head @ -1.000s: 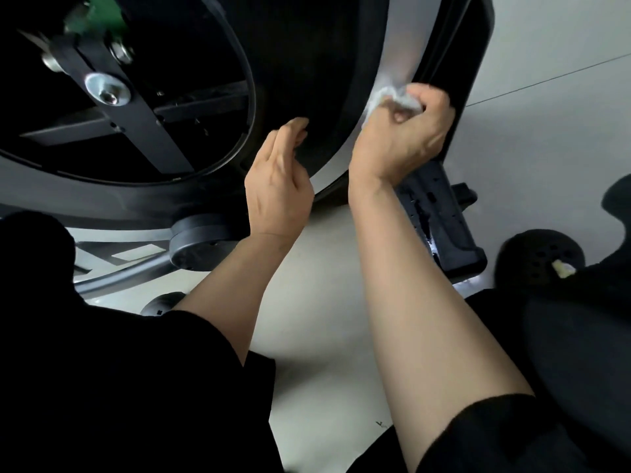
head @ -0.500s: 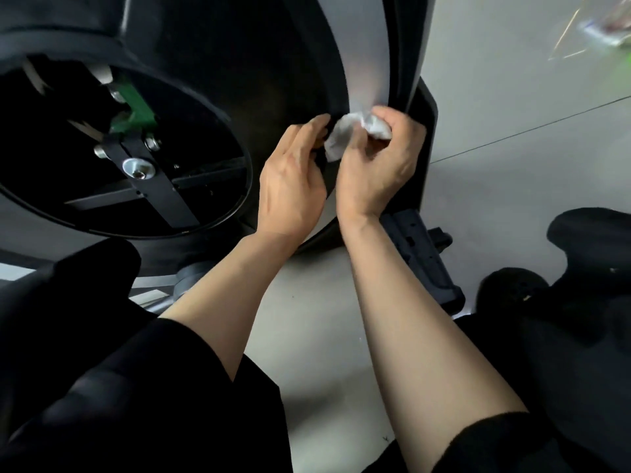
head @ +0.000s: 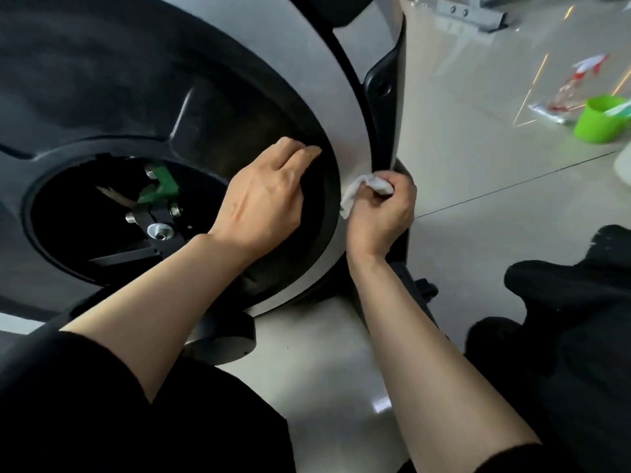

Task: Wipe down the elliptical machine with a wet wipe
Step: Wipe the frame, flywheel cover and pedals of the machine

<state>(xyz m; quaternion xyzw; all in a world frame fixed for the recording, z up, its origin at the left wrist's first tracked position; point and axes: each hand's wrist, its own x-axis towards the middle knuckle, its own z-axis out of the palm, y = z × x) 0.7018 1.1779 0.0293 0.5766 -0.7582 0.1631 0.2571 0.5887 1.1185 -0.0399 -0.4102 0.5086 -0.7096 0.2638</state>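
The right hand (head: 379,213) has its fingers curled tight around a bunched white wet wipe (head: 362,191), pressing it against the silver band (head: 345,131) at the outer edge of the elliptical machine (head: 136,80), just beside the black strip that borders that band, probably so the wad can reach into the seam. The left hand (head: 263,203) holds nothing; its fingers lie fairly straight on the black inner rim (head: 327,206) next to the band, seemingly to brace the body or steady the housing. A green cup (head: 601,119) stands well apart on the floor (head: 478,165).
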